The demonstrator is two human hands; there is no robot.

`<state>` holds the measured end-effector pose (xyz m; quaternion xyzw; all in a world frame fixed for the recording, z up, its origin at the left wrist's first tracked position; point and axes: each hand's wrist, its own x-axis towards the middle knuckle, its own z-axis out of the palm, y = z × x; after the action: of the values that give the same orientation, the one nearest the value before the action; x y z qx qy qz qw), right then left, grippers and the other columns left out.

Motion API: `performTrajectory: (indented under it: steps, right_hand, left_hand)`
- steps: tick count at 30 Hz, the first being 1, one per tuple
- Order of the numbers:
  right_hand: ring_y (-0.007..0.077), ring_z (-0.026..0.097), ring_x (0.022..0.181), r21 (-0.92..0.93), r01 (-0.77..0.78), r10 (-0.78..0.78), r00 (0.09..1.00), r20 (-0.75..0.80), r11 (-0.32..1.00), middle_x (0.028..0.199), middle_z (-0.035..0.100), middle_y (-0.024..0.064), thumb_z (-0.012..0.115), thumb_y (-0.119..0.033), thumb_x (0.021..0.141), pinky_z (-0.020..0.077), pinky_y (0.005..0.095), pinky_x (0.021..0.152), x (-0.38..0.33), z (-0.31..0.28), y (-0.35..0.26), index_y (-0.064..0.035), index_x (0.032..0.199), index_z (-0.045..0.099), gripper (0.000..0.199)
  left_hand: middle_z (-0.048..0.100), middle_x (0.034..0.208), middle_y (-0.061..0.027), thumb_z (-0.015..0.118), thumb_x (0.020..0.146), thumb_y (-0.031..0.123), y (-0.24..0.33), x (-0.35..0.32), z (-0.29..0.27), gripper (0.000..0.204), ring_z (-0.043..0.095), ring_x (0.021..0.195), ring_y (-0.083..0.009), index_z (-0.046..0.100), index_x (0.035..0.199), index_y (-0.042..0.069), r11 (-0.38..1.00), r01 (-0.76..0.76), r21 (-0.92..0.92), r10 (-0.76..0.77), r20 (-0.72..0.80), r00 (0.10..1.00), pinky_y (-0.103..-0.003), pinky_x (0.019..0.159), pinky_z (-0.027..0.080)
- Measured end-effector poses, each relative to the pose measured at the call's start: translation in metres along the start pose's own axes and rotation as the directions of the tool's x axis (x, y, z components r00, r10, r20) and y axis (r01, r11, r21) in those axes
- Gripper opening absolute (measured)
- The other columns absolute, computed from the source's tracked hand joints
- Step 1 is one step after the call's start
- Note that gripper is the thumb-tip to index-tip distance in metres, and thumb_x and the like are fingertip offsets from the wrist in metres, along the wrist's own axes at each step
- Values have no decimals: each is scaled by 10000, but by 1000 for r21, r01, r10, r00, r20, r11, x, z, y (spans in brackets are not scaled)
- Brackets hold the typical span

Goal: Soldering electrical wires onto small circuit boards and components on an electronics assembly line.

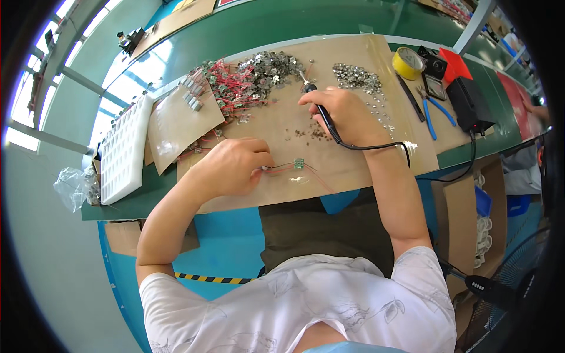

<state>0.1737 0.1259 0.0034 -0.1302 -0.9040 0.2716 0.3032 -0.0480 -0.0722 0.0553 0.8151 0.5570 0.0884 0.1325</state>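
Note:
My right hand (347,115) is closed round the handle of a soldering iron (324,115). The iron's metal tip points away from me, at the right end of a heap of small metal pieces (276,67). My left hand (232,167) is pinched near the front of the brown work sheet. Thin red and black wires (281,169) run from its fingertips to a small green circuit board (299,163) lying on the sheet. A small pale bit shows at those fingertips, too small to name. More loose wires trail from the board toward the table's front edge.
Red-wired parts (232,88) heap at the back left, by a cardboard piece (185,126) and white foam tray (126,150). Shiny metal bits (356,77) lie at right. Beyond are yellow tape (408,63), tweezers (410,97), blue-handled pliers (432,115) and a black box (469,106). The iron's cord crosses my right forearm.

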Motion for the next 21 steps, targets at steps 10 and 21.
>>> performTrajectory:
  steps: [10,21]
  right_hand:
    - [275,687,754,-11,76,-76,997,7,997,851,686,87,747,54,857,555,370,694,2,-4,-10,-100,1145,721,327]
    - [285,706,799,19,82,-84,991,101,996,870,698,95,755,61,832,557,374,722,3,-1,-18,-64,1116,733,311]
  left_hand:
    - [634,792,-26,756,909,162,-18,45,-21,208,596,669,-125,680,1025,8,879,105,-466,-297,-361,884,-293,609,484]
    - [595,676,4,689,995,101,-55,76,20,113,534,570,-46,630,984,4,261,-173,-950,-588,-298,752,-229,458,341]
